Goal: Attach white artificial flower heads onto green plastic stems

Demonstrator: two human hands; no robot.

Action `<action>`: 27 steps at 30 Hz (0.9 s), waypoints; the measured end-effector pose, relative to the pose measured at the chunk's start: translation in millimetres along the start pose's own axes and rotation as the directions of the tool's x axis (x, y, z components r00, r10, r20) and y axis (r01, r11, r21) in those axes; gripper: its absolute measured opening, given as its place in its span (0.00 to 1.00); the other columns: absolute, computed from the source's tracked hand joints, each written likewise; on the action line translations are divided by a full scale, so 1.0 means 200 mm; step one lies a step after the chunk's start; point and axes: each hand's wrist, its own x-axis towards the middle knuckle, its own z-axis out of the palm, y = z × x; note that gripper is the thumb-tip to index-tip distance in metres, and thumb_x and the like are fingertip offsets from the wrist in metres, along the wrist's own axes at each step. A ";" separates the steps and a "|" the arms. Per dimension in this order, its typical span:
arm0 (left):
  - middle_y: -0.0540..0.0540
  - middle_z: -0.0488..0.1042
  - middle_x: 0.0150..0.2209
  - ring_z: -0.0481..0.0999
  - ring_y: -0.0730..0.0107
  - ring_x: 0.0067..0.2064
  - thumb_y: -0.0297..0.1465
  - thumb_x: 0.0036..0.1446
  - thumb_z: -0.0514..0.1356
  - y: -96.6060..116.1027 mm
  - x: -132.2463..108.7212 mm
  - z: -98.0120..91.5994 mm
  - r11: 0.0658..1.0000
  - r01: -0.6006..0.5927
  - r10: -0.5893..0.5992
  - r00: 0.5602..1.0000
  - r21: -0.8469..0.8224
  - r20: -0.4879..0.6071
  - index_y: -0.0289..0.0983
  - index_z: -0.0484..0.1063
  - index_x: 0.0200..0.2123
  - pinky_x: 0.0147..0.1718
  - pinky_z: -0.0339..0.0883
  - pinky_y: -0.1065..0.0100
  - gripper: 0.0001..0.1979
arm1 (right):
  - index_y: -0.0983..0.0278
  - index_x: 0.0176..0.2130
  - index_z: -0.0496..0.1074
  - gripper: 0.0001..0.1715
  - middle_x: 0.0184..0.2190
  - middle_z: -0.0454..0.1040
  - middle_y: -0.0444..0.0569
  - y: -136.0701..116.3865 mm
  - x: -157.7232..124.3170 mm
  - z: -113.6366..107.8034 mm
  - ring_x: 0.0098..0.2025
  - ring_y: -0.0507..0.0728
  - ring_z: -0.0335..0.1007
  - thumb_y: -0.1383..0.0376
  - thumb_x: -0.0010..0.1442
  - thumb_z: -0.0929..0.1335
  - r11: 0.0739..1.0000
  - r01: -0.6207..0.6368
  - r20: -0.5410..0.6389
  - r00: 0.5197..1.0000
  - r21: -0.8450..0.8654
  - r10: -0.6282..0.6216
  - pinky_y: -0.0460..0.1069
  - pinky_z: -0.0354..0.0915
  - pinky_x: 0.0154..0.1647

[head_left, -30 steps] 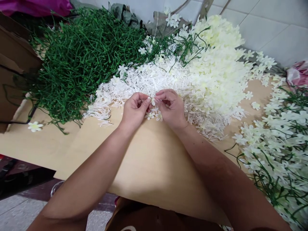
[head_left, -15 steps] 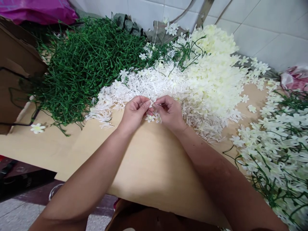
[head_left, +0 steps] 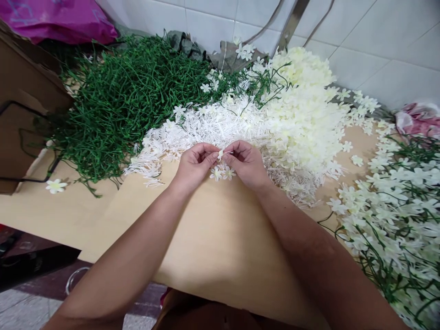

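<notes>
Just in front of the white pile, my hands meet fingertip to fingertip. My left hand [head_left: 197,165] pinches a small white artificial flower [head_left: 220,155] between thumb and index finger. Closed from the other side, my right hand [head_left: 247,164] has its thumb and index finger on a thin white stamen piece [head_left: 228,152] at the flower; its far end is hidden by the fingers. Below the fingertips, two white flowers with yellowish centres [head_left: 216,173] lie on the brown board [head_left: 213,229]. Loose white stamens [head_left: 220,121] are heaped right behind my hands.
Green plastic stems [head_left: 134,87] form a big heap at back left beside a cardboard box [head_left: 27,114]. Pale yellow-white blossoms [head_left: 302,105] are piled at back right. Flowers on green stems [head_left: 395,220] cover the right side. A single flower [head_left: 56,185] lies at left. Behind is a tiled wall [head_left: 371,41].
The view has tilted slightly, so everything sits a little lower. The flower between my fingertips has turned, and both lying flowers now show more fully below my hands.
</notes>
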 end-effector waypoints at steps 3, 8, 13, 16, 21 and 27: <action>0.51 0.74 0.24 0.73 0.76 0.26 0.41 0.35 0.74 0.00 0.00 -0.01 0.999 -0.005 0.003 0.999 0.034 0.038 0.35 0.74 0.28 0.29 0.69 0.72 0.20 | 0.63 0.28 0.68 0.14 0.23 0.66 0.40 -0.01 -0.01 0.00 0.25 0.48 0.63 0.58 0.48 0.73 0.999 0.029 -0.002 1.000 -0.037 -0.029 0.47 0.65 0.30; 0.50 0.74 0.22 0.72 0.75 0.25 0.43 0.37 0.72 0.00 0.00 -0.01 0.992 -0.021 0.008 0.995 0.125 0.100 0.35 0.73 0.26 0.26 0.66 0.72 0.19 | 0.62 0.27 0.67 0.21 0.28 0.68 0.43 -0.01 -0.01 0.01 0.30 0.50 0.66 0.50 0.46 0.74 0.997 0.076 0.000 0.997 -0.003 -0.076 0.49 0.68 0.32; 0.50 0.72 0.22 0.70 0.74 0.25 0.47 0.40 0.70 0.02 -0.01 -0.01 0.988 -0.021 -0.004 0.987 0.155 0.160 0.35 0.72 0.26 0.25 0.64 0.72 0.21 | 0.62 0.28 0.65 0.25 0.24 0.67 0.41 -0.01 0.00 0.02 0.26 0.49 0.66 0.47 0.44 0.75 0.997 0.018 0.051 0.998 0.072 -0.021 0.48 0.69 0.29; 0.49 0.71 0.23 0.69 0.74 0.26 0.47 0.47 0.65 0.03 -0.02 -0.03 0.969 -0.053 0.003 0.979 0.243 0.202 0.34 0.72 0.27 0.28 0.64 0.71 0.20 | 0.62 0.27 0.65 0.26 0.25 0.68 0.41 0.01 0.01 0.03 0.26 0.49 0.67 0.46 0.43 0.75 0.993 0.039 0.041 0.998 0.107 -0.044 0.48 0.68 0.28; 0.49 0.69 0.22 0.66 0.74 0.25 0.42 0.56 0.56 0.06 -0.05 -0.07 0.803 -0.139 -0.007 0.970 0.579 0.242 0.35 0.70 0.24 0.27 0.59 0.71 0.17 | 0.63 0.27 0.67 0.22 0.28 0.70 0.43 0.02 0.02 0.02 0.28 0.49 0.66 0.52 0.44 0.76 0.996 0.034 0.006 0.999 0.077 -0.035 0.47 0.65 0.29; 0.44 0.77 0.30 0.74 0.63 0.32 0.40 0.57 0.52 0.28 0.14 0.00 0.438 -0.021 0.125 0.991 0.899 -0.038 0.36 0.76 0.32 0.33 0.62 0.67 0.16 | 0.63 0.27 0.67 0.18 0.23 0.67 0.40 -0.04 0.04 -0.06 0.26 0.47 0.60 0.56 0.44 0.75 0.991 0.045 -0.043 0.998 0.123 -0.040 0.46 0.59 0.28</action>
